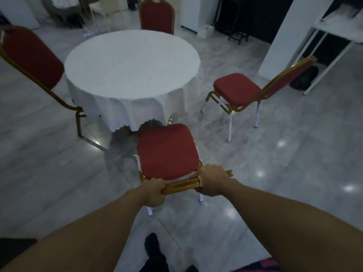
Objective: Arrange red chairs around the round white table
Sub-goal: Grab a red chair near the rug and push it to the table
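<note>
A round table [131, 61] under a white cloth stands in the middle of the room. Directly in front of me is a red chair [167, 150] with a gold frame, its seat front near the hanging cloth. My left hand [154, 191] and my right hand [211, 180] both grip the top rail of its backrest. Another red chair [236, 89] stands apart at the table's right, facing it. A third chair [29, 55] is at the left with its seat under the cloth. A fourth chair [157, 16] stands at the far side.
A white pillar [284, 34] rises at the right, with a white-framed stand [332, 34] and a dark bag [304, 77] beyond it. More furniture sits along the back wall. The grey tiled floor is glossy. My dark shoe [155, 250] shows below.
</note>
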The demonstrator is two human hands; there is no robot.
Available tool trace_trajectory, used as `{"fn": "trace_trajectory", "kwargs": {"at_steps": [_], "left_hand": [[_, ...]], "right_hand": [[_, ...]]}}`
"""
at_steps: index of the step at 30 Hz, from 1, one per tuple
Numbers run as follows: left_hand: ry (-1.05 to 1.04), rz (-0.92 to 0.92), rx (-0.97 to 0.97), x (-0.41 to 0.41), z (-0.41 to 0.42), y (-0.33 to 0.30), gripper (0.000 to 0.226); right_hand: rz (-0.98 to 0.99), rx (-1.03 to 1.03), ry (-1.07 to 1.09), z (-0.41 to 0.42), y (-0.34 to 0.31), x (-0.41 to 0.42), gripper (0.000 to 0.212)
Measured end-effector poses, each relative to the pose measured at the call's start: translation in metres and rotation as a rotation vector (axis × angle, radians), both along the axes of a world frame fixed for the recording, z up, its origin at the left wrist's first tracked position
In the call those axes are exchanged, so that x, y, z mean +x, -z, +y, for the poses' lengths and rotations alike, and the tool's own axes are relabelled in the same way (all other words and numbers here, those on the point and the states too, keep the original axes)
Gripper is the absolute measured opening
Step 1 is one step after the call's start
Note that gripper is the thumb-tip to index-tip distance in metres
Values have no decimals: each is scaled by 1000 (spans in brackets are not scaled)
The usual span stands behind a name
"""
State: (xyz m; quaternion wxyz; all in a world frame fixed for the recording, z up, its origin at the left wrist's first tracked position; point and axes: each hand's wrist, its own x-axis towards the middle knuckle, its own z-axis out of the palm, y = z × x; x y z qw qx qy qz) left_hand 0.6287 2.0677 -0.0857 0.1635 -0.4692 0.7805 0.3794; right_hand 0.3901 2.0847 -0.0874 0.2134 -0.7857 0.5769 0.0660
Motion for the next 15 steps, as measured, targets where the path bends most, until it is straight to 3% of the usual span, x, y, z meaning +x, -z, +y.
{"fn": "trace_trajectory", "kwargs": {"at_steps": [15], "left_hand": [[-45, 37, -31, 29, -111, 3, 72]], "right_hand": [[28, 42, -62, -120, -1, 31, 18]]}}
